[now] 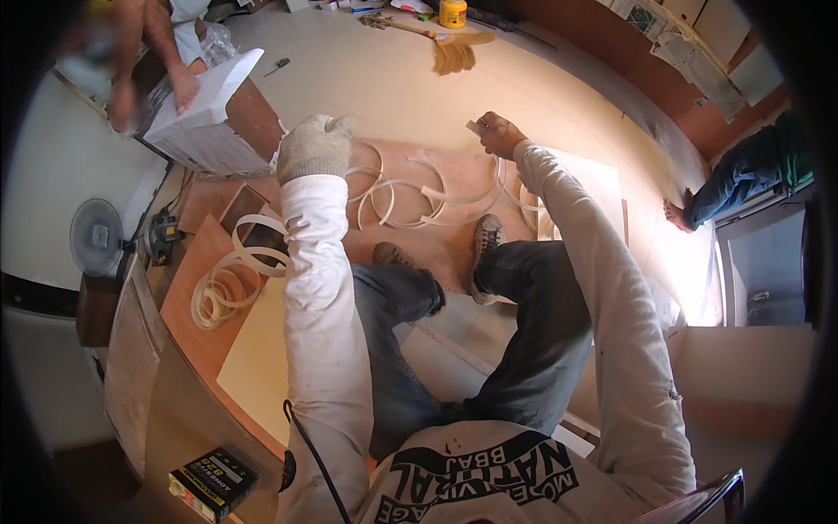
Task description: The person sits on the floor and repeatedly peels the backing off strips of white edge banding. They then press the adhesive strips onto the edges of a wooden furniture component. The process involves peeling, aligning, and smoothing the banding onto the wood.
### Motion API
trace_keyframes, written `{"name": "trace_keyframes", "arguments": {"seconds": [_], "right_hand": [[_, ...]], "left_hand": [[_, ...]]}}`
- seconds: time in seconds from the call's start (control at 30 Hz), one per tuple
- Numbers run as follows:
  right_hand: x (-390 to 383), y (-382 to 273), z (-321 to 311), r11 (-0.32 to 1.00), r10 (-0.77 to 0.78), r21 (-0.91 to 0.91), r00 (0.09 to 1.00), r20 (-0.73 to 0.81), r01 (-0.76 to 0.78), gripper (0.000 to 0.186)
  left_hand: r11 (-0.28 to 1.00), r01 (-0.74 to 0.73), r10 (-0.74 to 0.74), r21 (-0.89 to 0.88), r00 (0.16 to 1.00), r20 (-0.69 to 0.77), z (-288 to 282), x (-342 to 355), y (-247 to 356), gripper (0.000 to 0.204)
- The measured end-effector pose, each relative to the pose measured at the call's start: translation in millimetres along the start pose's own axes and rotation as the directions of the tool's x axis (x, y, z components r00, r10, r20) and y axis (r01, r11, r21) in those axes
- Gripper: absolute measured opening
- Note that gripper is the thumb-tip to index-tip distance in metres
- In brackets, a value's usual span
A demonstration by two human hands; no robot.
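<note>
My left hand point(316, 148), in a pale knitted glove, is closed in a fist ahead of me. A pale sliver shows at its left side, but what the fingers hold is hidden. My bare right hand point(500, 136) pinches a pale edge-banding strip point(500, 179), whose short end sticks out past the fingers while the rest hangs below. Loose curls of similar banding point(378, 203) lie between the hands on a reddish-brown board point(445, 162). More coiled banding point(214, 297) rests beside my left forearm.
At upper left, a person's bare foot point(184, 89) rests on a white-topped box point(214, 105). Another person's leg point(731, 183) is at right. A straw broom point(452, 52) and yellow tub point(452, 13) lie beyond. A fan point(96, 236) stands left; a black-and-yellow box point(214, 483) is near me.
</note>
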State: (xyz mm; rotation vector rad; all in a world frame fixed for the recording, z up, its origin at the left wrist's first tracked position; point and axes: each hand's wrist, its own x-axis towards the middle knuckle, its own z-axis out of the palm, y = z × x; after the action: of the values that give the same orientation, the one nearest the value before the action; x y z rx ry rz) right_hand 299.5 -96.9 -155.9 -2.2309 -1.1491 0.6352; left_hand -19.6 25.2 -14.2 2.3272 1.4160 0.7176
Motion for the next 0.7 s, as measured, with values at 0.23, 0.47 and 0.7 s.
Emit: {"name": "trace_keyframes", "arguments": {"seconds": [0.23, 0.47, 0.7], "right_hand": [[39.2, 54.0, 38.1, 0.762, -0.277, -0.582, 0.955, 0.102, 0.283, 0.031], [1.6, 7.8, 56.1, 0.607, -0.242, -0.706, 0.931, 0.272, 0.364, 0.025], [0.5, -20.5, 94.0, 0.904, -0.127, -0.368, 0.958, 0.256, 0.218, 0.028]], "left_hand": [[0.999, -0.015, 0.016, -0.037, 0.999, 0.031, 4.6, -2.4, 3.0, 0.039], [0.996, -0.076, 0.075, -0.039, 0.997, -0.025, 2.8, -7.7, 9.0, 0.037], [0.998, -0.064, 0.062, -0.021, 0.997, -0.052, 11.3, -6.3, 5.2, 0.037]]}}
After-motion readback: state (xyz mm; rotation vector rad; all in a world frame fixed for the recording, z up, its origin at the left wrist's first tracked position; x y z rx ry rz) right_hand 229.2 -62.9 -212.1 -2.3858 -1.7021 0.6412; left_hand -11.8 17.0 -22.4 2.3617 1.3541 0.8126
